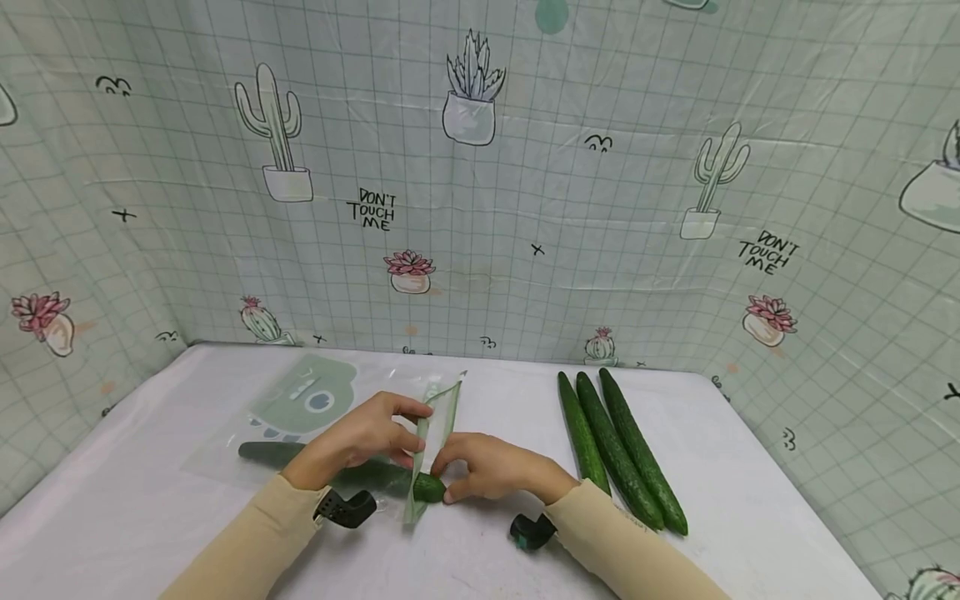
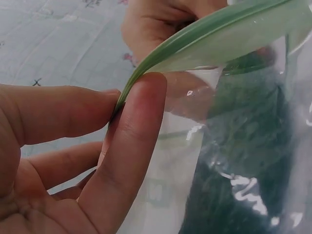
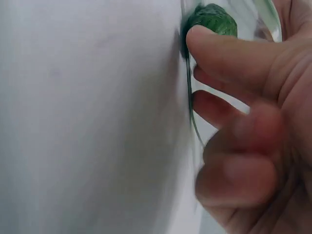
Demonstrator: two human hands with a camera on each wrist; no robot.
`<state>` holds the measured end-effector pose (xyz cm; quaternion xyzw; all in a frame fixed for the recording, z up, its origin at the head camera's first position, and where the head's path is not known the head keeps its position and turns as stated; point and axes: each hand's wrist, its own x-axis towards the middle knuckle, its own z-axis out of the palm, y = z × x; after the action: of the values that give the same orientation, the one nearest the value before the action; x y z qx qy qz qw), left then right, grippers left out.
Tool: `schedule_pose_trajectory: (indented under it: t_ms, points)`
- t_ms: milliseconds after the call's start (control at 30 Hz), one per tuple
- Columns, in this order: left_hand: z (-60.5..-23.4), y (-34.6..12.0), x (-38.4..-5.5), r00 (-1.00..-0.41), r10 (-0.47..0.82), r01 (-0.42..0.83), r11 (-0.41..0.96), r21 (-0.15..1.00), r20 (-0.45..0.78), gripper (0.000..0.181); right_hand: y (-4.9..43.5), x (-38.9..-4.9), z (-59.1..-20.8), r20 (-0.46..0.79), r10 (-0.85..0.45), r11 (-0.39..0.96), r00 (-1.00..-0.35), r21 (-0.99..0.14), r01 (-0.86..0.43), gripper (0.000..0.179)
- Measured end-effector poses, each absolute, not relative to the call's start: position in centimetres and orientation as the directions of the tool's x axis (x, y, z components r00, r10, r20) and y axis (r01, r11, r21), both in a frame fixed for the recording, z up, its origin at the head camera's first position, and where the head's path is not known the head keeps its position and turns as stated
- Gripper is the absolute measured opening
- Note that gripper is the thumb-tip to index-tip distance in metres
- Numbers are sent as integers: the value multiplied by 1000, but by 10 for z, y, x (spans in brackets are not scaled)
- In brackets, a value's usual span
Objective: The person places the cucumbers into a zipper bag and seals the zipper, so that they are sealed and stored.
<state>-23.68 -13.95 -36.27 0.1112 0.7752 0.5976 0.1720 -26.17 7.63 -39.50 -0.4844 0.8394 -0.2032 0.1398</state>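
Note:
A clear zip bag [image 1: 303, 392] printed with a green cartoon creature lies on the table, its green-edged mouth facing right. One cucumber [image 1: 430, 488] lies mostly inside it, seen through the plastic, its right end poking out at the mouth. My left hand [image 1: 371, 435] pinches the bag's green rim [image 2: 161, 51] between thumb and finger and holds the mouth apart. At the protruding end, my right hand [image 1: 487, 468] has its thumb [image 3: 229, 56] against the cucumber tip and its index finger bent over it. In the right wrist view, the other fingers curl beside the rim.
Three more cucumbers [image 1: 617, 442] lie side by side on the white table [image 1: 495, 550], right of the hands. A cactus-print sheet [image 1: 525, 208] stands behind the table and along its sides. Black bands [image 1: 347, 508] sit on both wrists.

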Motion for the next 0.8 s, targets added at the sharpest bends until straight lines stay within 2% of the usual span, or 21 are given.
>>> schedule_pose_trajectory:
  t_ms: [100,200,400,600,800]
  points:
    - [-362,-141,-237,-915,379,-53,236,970,-142,56,69,-261,-392,-29,-844,494,-535,-430,-756,24]
    - [-362,-141,-237,-914,381,-52,232,971,-140,57,64,-261,-390,-32,-821,527,-570,-426,-735,17]
    - [-360,-143,-237,-920,371,-46,223,974,-129,57,60,-264,-392,-49,-805,556,-591,-410,-723,11]
    - [-358,-144,-236,-921,370,-45,212,976,-123,57,56,-269,-390,-78,-801,561,-593,-444,-699,20]
    - [-356,-147,-236,-920,373,-49,203,978,-124,57,50,-269,-390,-93,-753,607,-652,-482,-632,27]
